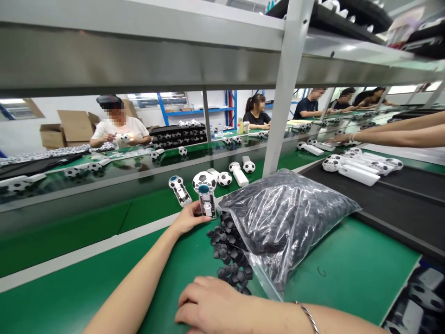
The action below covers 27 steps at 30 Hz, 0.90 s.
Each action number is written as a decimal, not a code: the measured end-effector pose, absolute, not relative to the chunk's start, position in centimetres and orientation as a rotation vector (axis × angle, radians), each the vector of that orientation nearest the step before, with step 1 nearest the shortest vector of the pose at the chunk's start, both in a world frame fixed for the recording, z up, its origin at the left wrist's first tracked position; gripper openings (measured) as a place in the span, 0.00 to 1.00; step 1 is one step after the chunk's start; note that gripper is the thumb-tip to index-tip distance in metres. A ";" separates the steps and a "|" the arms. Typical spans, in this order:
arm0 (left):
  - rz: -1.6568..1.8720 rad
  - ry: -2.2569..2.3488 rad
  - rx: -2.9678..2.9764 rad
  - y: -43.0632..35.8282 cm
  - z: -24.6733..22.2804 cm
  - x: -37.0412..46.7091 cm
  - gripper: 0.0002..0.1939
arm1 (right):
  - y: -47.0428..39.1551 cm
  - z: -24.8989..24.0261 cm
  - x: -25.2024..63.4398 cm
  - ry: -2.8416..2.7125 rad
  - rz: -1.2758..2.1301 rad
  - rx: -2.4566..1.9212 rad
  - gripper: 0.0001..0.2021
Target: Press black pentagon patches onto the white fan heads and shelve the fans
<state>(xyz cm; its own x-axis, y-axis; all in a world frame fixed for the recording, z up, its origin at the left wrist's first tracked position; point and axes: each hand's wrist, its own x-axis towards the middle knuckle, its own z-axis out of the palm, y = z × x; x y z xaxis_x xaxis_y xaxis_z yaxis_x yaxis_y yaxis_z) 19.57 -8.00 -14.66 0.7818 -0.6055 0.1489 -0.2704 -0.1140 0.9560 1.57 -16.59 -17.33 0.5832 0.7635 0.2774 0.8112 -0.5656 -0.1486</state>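
My left hand grips the lower end of a soccer-ball-patterned device, held upright with its open inner side and a blue disc facing me. Close beside it, a similar open device lies on the green belt. My right hand is low over the green table, fingers curled downward; its fingertips and anything under them are hidden. Black pentagon pieces lie loose just beyond that hand, spilling from a clear plastic bag full of dark pieces.
Several ball-headed devices rest on the belt behind. A black tray at right holds white devices, with another person's arms reaching above. A metal post rises behind the bag. Several people sit across the line.
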 end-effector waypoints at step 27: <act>0.128 -0.630 2.184 -2.3 -15.5 9.7 0.18 | -18.0 -15.0 0.3 -1.196 -0.307 -2.713 0.15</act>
<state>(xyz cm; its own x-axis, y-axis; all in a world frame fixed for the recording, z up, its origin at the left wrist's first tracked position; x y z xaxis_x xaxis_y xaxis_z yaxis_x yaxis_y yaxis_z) 9.70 -2.28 -15.51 0.8686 -0.3947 0.2997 -0.4805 -0.5227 0.7042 0.32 -18.03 -14.99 0.6589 0.7093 0.2505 0.7422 -0.6672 -0.0630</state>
